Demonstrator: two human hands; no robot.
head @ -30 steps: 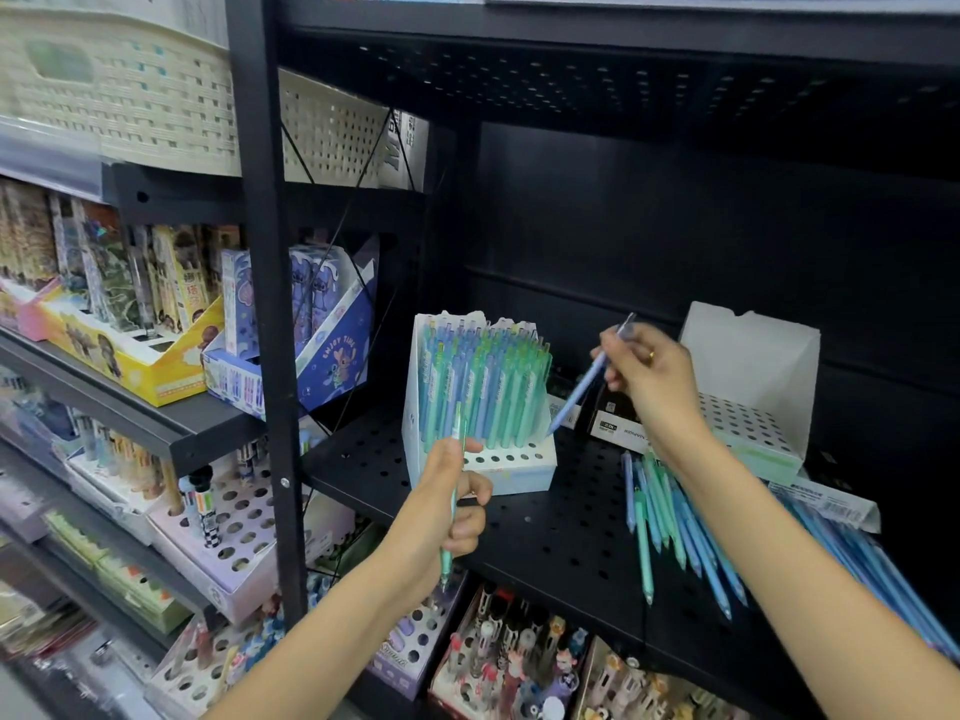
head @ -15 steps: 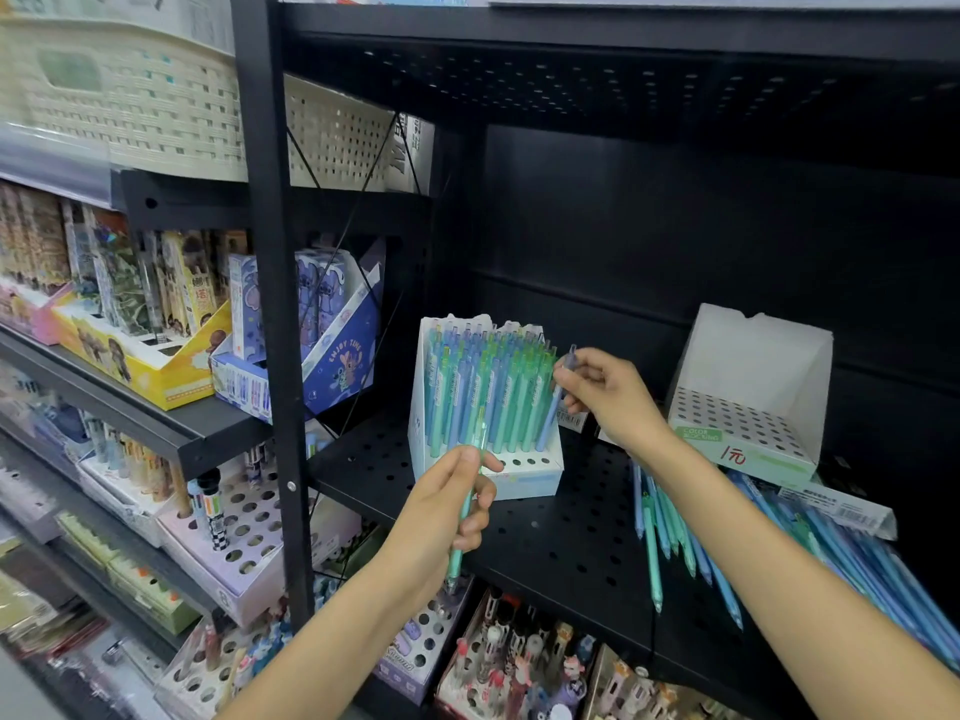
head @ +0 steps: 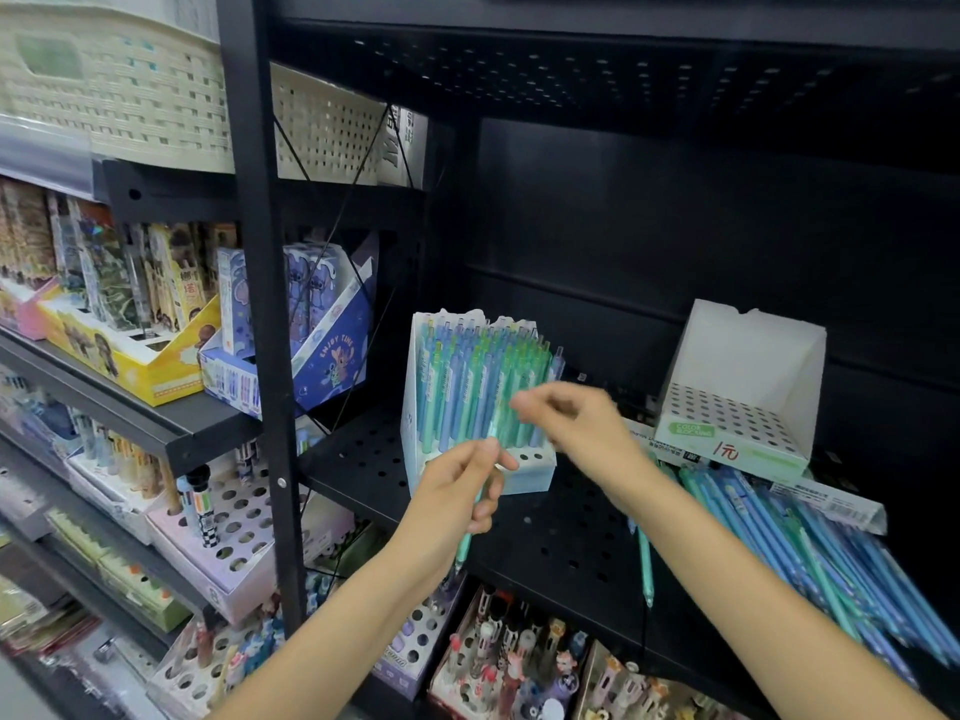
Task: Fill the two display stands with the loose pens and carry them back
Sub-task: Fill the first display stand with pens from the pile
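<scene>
The shelf (head: 545, 543) you work at is black perforated sheet metal with a matt painted finish; its upright post (head: 260, 304) has the same coating. Both display stands, the filled one (head: 524, 472) and the empty one (head: 737, 407), look like white matt card with punched holes. The loose pens (head: 810, 543) have smooth, semi-translucent plastic barrels in blue and green, as does the pen (head: 466, 543) in your left hand. The cream baskets (head: 119, 90) overhead are moulded lattice plastic. Neighbouring product boxes (head: 332, 350) are glossy printed card.
</scene>
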